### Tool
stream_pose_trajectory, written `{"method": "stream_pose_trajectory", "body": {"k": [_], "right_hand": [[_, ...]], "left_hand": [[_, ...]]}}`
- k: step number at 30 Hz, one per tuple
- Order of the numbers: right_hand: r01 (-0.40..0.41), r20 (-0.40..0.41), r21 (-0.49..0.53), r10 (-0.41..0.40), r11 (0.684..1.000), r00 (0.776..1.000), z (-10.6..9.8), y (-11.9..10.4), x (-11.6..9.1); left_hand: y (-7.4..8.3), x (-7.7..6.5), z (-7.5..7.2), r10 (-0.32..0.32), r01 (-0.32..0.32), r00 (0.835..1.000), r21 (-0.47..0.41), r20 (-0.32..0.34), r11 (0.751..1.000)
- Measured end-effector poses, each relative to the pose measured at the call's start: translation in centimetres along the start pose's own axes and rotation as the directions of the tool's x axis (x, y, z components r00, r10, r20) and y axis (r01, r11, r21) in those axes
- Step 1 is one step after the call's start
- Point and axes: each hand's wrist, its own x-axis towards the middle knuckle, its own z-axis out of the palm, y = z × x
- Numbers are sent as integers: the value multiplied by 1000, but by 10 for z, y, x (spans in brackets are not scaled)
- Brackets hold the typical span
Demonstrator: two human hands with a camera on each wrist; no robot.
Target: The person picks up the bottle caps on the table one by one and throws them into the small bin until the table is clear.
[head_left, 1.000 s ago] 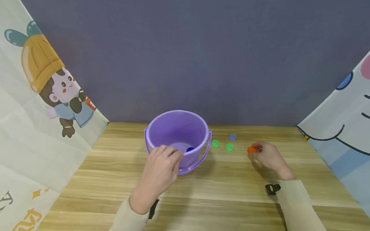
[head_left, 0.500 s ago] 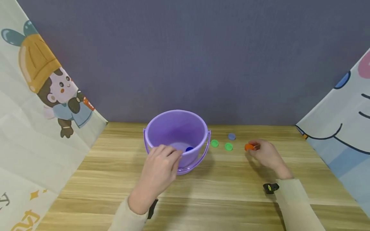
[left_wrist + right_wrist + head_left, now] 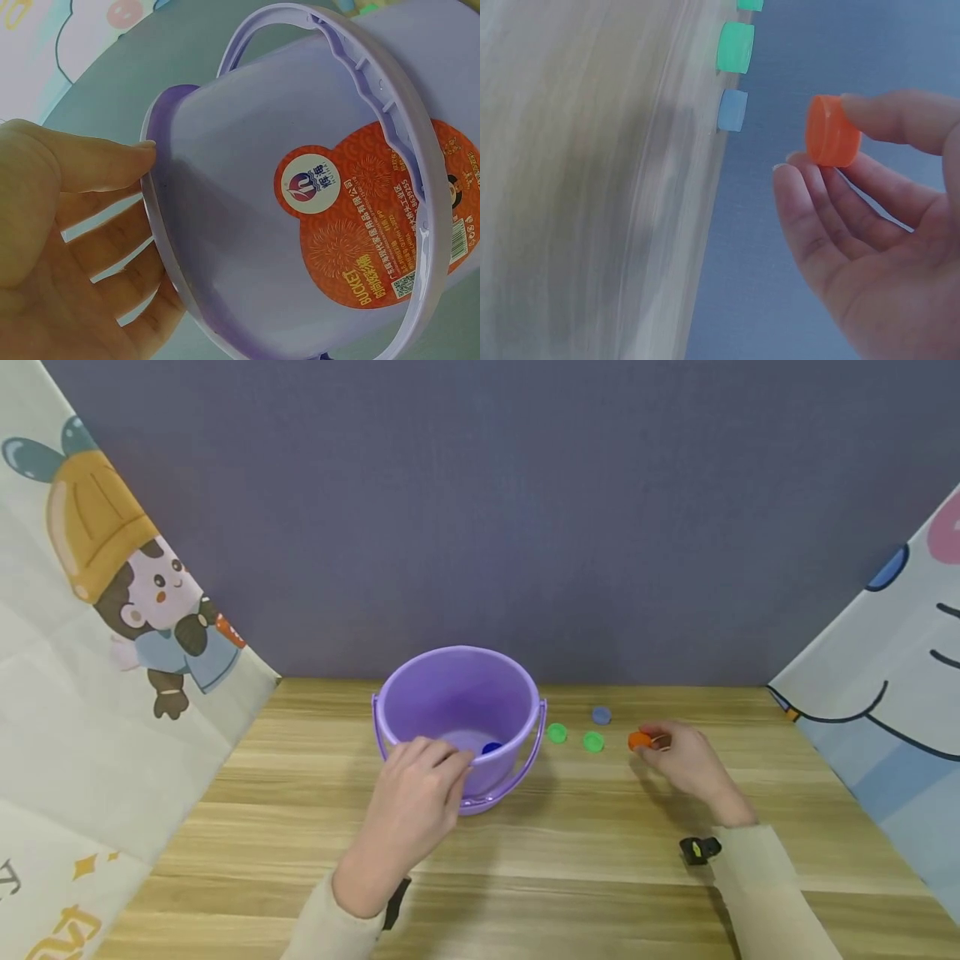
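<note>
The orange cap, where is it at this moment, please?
In the head view, the orange cap is pinched in the right hand, just right of the nearest green cap.

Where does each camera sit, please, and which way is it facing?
Head: worn on the head, looking forward and down at the table; the left hand, the right hand and both sleeves show.
Left wrist: worn on that wrist, facing the purple bucket and its red label; only the left hand shows.
Right wrist: worn on that wrist, facing the pinched orange cap, with the table alongside; only the right hand shows.
Shared: head and right wrist both show the orange cap and the blue cap.
</note>
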Motion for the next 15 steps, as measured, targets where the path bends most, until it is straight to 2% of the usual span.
{"method": "stream_pose_trajectory", "body": {"k": [15], "right_hand": [[73,-32,53,-72,996,997,-11,-4,18]], "left_hand": [[2,11,9,-16,16,1000,25,-7,1000]]}}
